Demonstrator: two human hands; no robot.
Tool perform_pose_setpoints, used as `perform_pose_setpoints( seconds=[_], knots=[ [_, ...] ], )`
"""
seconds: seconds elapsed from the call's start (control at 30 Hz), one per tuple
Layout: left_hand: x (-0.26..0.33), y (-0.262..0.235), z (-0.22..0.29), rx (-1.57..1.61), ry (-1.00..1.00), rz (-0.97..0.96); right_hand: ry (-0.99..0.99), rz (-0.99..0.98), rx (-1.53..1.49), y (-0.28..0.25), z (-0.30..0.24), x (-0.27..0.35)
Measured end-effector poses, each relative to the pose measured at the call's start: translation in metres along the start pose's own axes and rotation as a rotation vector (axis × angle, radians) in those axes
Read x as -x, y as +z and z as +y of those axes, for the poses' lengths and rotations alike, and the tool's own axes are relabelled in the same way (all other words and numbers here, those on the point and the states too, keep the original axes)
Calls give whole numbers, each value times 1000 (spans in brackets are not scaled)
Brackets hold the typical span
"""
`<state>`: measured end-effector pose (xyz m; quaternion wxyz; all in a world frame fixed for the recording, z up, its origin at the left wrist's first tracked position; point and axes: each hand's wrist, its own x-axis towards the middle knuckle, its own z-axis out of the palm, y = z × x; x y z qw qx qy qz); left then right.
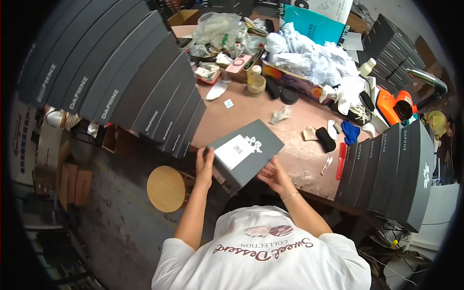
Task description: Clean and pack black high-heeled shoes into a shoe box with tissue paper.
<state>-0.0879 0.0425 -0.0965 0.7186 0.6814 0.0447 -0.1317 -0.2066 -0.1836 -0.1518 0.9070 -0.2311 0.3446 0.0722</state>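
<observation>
Between my two hands is a dark grey shoebox [263, 140] with a white label and a small white floral print on its lid. It is tilted over the front edge of the table. My left hand [205, 166] grips its left end, fingers on the edge by the label. My right hand [274, 175] supports the right side from below, its fingertips partly hidden by the box. The lid looks closed, so the inside is hidden.
Tall stacks of grey shoeboxes stand at the left [130, 72] and right [386, 169]. On the pinkish table [217, 116] lie a red comb [341, 161], crumpled white paper [309, 55], a jar [256, 84] and an orange tool [394, 105]. A round wooden stool [166, 188] stands on the floor.
</observation>
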Motion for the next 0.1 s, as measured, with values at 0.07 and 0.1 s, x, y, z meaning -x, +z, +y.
perform_pose_setpoints(
  seconds=[0.07,0.1],
  knots=[
    [-5,-7,-5,92,-67,-23,-39,-43,195,3,0,-15],
    [-14,-18,-25,93,-71,42,30,-38,263,-5,2,-31]
  ],
)
